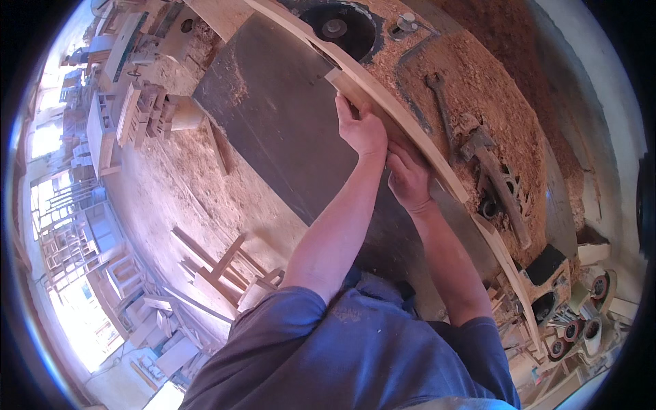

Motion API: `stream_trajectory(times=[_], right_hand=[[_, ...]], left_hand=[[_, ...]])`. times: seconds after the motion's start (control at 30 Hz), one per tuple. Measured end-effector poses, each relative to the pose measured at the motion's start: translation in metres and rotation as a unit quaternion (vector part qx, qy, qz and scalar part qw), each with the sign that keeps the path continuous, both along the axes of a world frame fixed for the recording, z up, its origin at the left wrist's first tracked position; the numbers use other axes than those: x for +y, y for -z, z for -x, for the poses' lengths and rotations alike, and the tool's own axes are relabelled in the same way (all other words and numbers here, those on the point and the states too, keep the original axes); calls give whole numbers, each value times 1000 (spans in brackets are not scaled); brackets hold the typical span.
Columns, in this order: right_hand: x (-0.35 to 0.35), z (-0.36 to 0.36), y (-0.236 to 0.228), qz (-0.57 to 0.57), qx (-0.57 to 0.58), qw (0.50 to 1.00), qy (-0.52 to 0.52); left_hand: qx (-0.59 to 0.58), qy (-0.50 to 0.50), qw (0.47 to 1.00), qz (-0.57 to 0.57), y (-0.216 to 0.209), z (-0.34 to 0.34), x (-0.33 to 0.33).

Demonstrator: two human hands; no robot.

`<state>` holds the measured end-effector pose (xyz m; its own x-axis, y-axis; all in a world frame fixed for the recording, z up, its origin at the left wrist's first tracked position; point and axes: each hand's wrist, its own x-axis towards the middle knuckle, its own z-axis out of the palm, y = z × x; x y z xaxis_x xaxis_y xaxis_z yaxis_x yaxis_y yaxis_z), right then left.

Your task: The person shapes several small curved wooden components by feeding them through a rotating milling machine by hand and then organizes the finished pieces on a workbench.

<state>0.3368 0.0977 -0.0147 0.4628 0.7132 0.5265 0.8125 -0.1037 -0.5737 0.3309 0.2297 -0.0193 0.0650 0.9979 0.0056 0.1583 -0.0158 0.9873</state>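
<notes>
A flat wooden board point(402, 137) lies on the dark metal machine table point(273, 102), along a long pale wooden fence point(383, 92). My left hand point(363, 131) grips the board toward its far end, its index finger stretched along the near edge and the thumb over the wood. Close behind it, my right hand point(411, 181) holds the board nearer to me, fingers bent against it. Part of the board is hidden under both hands. Beyond the fence's far part is a round black disc point(336, 29) with a metal centre.
Wood shavings point(506, 89) cover the surface behind the fence, where a wrench point(441, 102) and a hammer point(502, 188) lie. Stacked wooden pieces point(147, 113) stand to the left. A wooden frame point(222, 270) is on the dusty floor. Sanding discs point(591, 328) are at lower right.
</notes>
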Motion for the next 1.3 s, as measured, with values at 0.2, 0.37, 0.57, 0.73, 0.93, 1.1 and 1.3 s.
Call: stream_trajectory(times=[0.2, 0.37, 0.57, 0.73, 0.93, 1.1, 1.3], right_hand=[[27, -1, 0, -6, -1, 1000, 10], [49, -3, -2, 5, -22, 999, 37], [75, -4, -1, 10, -47, 997, 62], [105, -8, 7, -33, -29, 997, 57], [147, -14, 6, -37, -55, 996, 66], [182, -20, 13, -63, -65, 992, 91], [223, -18, 29, -103, -41, 990, 87]], left_hand=[[12, 18, 1000, -16, 12, -1, 31], [3, 28, 999, -15, 13, -2, 47], [-40, 29, 999, 8, 9, -6, 71], [-37, 39, 998, -13, 9, -9, 102], [10, 25, 999, -29, 13, -11, 147], [19, 46, 997, -53, 15, -18, 183], [-8, 44, 998, -44, 45, -14, 231]])
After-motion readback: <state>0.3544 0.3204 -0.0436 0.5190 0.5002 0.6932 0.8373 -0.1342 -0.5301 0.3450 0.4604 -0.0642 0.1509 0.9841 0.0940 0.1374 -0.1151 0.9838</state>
